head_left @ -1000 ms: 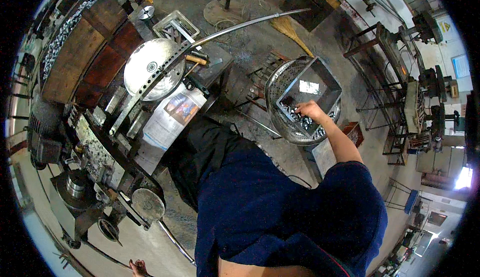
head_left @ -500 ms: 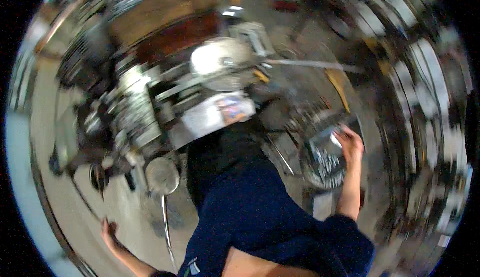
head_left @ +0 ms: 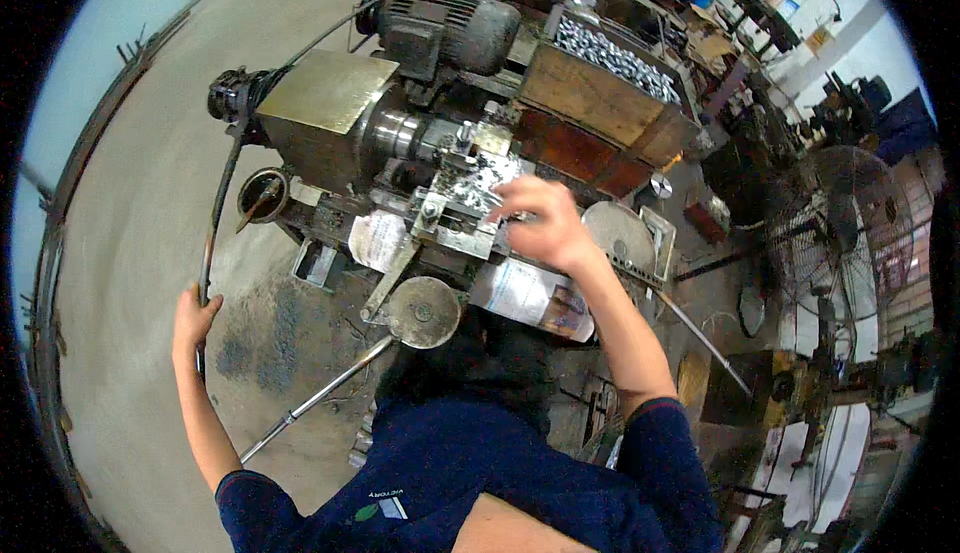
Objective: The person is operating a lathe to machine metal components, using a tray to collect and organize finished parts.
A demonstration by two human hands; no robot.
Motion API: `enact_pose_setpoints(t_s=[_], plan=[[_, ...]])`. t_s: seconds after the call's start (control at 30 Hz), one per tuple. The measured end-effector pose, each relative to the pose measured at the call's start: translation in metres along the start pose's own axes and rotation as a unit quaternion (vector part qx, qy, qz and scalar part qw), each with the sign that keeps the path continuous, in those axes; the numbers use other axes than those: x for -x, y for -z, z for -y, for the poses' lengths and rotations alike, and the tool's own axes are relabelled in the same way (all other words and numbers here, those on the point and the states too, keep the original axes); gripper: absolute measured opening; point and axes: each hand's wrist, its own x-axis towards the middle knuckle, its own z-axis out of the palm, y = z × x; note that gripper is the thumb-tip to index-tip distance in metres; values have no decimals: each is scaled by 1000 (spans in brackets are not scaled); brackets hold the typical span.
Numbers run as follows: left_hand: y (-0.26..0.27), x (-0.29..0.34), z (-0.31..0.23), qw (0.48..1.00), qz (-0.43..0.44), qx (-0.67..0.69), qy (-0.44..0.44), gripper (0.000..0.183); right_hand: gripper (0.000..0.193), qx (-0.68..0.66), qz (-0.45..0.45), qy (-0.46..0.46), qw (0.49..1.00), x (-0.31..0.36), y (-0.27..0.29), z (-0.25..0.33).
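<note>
Leftmost, the left hand [head_left: 194,318] is clamped on a long dark lever [head_left: 221,198] near its lower end, thumb jutting out to the side. The lever slants up beside a grey floor [head_left: 130,283] toward the near-left corner of the machine's box [head_left: 325,93]. It looks stiff and solid, probably metal, likely swinging about its upper end rather than lifting free; the brighter lower stretch seems the place to grip, perhaps slick if oily.

Next comes a pot [head_left: 263,196] beside the box, then the shiny chuck [head_left: 393,135] on the box's right face. Lower down, the shirt [head_left: 480,463] carries a small green-and-white emblem [head_left: 385,508] with light lettering.

To the right of the chuck is the slide [head_left: 455,228], littered with chips; it should be heavy and rigid, bolted-looking, its loose chips probably sharp to bare fingers. The right hand [head_left: 540,223] hangs over its right edge, fingers bent; whether they pinch anything, or touch the slide, I cannot tell.

Below that hand lies a sheet [head_left: 530,293] with a coloured picture and print too small to read. Further right, a bin [head_left: 600,98] holds many small shiny parts [head_left: 615,58].
</note>
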Motion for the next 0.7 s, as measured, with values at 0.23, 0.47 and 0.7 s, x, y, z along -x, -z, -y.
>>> enact_pose_setpoints(t_s=[0.23, 0.47, 0.7], plan=[[4, 36, -10, 994, -50, 83, 54, 33, 20, 368, 180, -18, 912, -129, -85, -45], [-6, 26, 5, 996, -65, 38, 47, 32, 27, 246, 153, -192, 938, -142, -105, -56], [-9, 22, 8, 996, -81, -29, 28, 26, 24, 14, 65, -175, 982, -156, -90, -73]])
